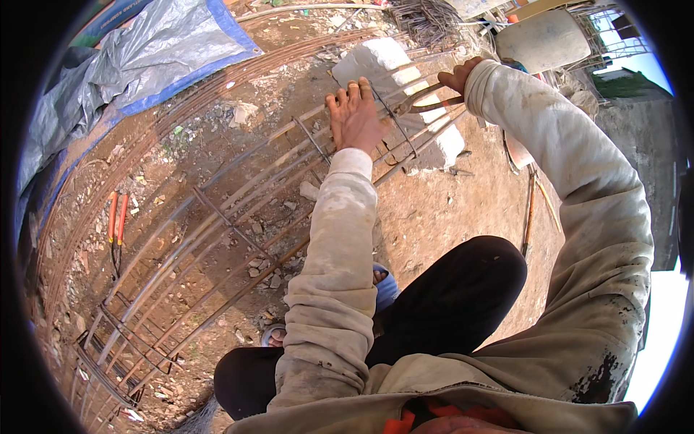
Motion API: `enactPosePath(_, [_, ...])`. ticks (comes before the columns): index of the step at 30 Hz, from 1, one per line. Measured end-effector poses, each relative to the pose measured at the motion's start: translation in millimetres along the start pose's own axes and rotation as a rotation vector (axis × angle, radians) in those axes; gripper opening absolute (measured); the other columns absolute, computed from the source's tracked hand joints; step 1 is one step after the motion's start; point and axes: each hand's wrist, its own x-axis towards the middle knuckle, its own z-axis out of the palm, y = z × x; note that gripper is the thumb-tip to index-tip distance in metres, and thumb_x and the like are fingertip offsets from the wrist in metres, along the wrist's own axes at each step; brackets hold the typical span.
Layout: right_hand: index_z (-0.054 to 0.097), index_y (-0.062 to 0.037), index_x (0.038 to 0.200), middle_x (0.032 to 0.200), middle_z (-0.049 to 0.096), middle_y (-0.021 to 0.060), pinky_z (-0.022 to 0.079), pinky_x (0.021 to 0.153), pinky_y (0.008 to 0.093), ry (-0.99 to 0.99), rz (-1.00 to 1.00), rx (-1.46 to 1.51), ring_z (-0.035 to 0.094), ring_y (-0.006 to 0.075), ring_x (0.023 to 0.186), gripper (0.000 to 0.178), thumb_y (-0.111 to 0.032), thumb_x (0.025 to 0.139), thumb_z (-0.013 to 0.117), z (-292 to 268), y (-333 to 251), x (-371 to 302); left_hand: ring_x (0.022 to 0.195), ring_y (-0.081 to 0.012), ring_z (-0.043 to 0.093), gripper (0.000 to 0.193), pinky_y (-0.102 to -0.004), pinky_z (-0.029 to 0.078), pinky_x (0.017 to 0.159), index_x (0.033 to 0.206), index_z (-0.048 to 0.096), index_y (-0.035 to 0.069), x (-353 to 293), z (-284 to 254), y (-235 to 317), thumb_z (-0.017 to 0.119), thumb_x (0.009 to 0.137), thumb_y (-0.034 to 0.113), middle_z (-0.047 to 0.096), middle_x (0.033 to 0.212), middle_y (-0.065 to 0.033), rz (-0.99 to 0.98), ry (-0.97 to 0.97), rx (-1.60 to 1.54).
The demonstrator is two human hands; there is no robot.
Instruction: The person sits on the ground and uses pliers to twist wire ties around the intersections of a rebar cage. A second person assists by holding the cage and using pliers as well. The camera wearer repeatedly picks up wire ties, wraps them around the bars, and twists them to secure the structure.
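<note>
With the left hand (358, 121) spread loosely on the bars (235, 206) and the right hand (457, 76) clutching pincers (434, 105), this looks like pinching, and the next squeeze needs steadiness.

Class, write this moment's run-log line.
left hand: on long steel rebar cage | right hand: holding two-handled metal tool | cage: across white block

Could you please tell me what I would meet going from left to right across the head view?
Orange-handled tool on the ground, left hand, right hand, pale rounded container.
</note>
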Motion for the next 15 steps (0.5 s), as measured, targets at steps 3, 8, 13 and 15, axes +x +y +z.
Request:
enactPosePath(3, [0.041, -0.016, 0.137, 0.112, 0.061, 0.0166, 0.049, 0.089, 0.0508, -0.069, -0.072, 0.254, 0.064, 0.0383, 0.1, 0.053, -0.031, 0.09, 0.061, 44, -3, 0, 0.129, -0.0313, 0.041, 0.091, -0.0469, 0.021, 0.113, 0.143, 0.038, 0.002, -3, 3, 7, 0.078, 0.072, 0.043, 0.045, 0.14, -0.0148, 0.012, 0.014, -0.032])
enactPosePath(8, [0.033, -0.014, 0.143, 0.12, 0.055, 0.016, 0.045, 0.094, 0.0487, 0.074, -0.09, 0.497, 0.059, 0.0364, 0.108, 0.059, -0.027, 0.091, 0.059, 99, -3, 1, 0.132, -0.0303, 0.038, 0.088, -0.0463, 0.02, 0.118, 0.14, 0.042, 0.002, 0, 8, 5, 0.081, 0.071, 0.038, 0.045, 0.139, -0.0155, 0.106, 0.131, -0.019])
enactPosePath(13, [0.031, -0.0105, 0.147, 0.129, 0.051, 0.0148, 0.038, 0.103, 0.0455, 0.397, 0.004, 0.561, 0.05, 0.0326, 0.122, 0.068, -0.016, 0.085, 0.059, 138, -55, -5, 0.112, -0.0311, 0.055, 0.044, -0.044, 0.043, 0.094, 0.112, 0.065, 0.005, -13, -6, 0, 0.074, 0.078, 0.031, 0.058, 0.121, -0.0105, 0.259, 0.001, -0.117])
enactPosePath(15, [0.042, -0.0092, 0.139, 0.122, 0.054, 0.014, 0.044, 0.096, 0.0453, 0.554, 0.037, 0.6, 0.054, 0.0327, 0.115, 0.059, -0.017, 0.084, 0.06, 170, -63, 3, 0.098, -0.034, 0.061, 0.031, -0.0447, 0.048, 0.083, 0.102, 0.069, 0.006, -11, -3, 11, 0.071, 0.081, 0.028, 0.063, 0.11, -0.0119, 0.211, -0.115, -0.122])
